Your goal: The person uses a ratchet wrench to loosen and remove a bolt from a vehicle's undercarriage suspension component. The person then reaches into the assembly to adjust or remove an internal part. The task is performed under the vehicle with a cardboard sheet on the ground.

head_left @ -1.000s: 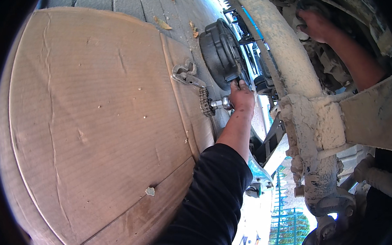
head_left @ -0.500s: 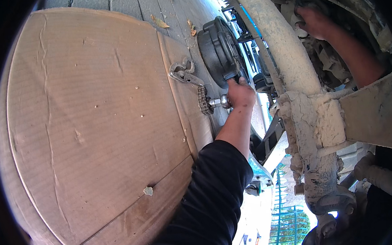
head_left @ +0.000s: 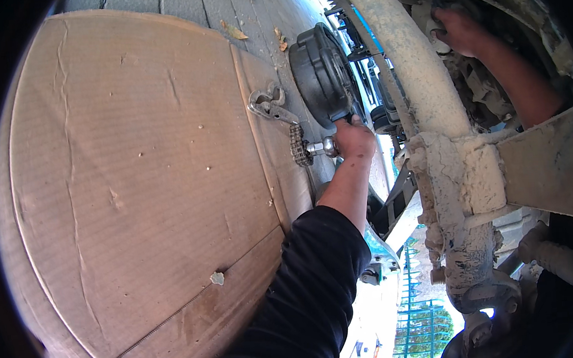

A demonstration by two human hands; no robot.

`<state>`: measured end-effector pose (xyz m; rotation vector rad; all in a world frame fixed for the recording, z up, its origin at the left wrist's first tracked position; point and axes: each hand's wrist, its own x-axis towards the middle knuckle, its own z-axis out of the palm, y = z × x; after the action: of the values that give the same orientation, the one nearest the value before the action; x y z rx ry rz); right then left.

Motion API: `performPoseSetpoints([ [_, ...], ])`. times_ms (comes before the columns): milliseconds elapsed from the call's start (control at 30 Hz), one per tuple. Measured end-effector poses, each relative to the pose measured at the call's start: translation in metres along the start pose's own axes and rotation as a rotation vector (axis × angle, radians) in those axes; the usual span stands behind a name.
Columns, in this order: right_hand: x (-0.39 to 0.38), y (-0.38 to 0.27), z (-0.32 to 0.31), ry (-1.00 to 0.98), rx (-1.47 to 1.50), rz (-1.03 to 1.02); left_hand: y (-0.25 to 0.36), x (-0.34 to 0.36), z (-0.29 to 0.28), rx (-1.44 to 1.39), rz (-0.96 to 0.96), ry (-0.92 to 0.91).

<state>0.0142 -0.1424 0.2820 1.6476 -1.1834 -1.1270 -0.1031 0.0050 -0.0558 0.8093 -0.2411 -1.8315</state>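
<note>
My left hand [head_left: 353,137] has its fingers curled on the lower edge of a black round plastic pan [head_left: 318,75]. Beside that hand, a chain wrench [head_left: 299,145] with a shiny metal socket [head_left: 319,147] lies at the cardboard's edge, and a bent steel tool [head_left: 267,105] is just above it. At upper right, my right hand [head_left: 462,32] reaches up into the dirty undercarriage with its fingers closed round a dark rounded part [head_left: 453,5], partly hidden in shadow.
A large cardboard sheet [head_left: 135,175] covers the left half, over grey pavers [head_left: 180,3] with dry leaves. A mud-caked tube [head_left: 418,79] and bracket [head_left: 541,163] run down the right. A teal metal piece [head_left: 380,255] and a railing [head_left: 420,322] show below.
The view has shifted slightly over the last second. Both hands stay in about the same places and grips, with no other visible movement.
</note>
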Motion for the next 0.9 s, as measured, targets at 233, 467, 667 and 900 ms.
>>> performPoseSetpoints([
  [233, 0.006, 0.0, -0.001, -0.096, -0.06, 0.04, 0.001, -0.001, 0.0, -0.059, -0.016, -0.005],
  [467, 0.005, 0.002, -0.001, -0.081, -0.029, 0.006, 0.001, 0.001, -0.003, 0.045, -0.039, -0.067],
  [667, 0.006, 0.01, 0.009, -0.022, -0.019, -0.035, -0.003, 0.002, -0.001, 0.054, -0.016, -0.062],
  [900, 0.005, 0.013, 0.012, 0.015, -0.005, -0.054, -0.008, 0.007, 0.003, 0.049, -0.043, -0.075],
])
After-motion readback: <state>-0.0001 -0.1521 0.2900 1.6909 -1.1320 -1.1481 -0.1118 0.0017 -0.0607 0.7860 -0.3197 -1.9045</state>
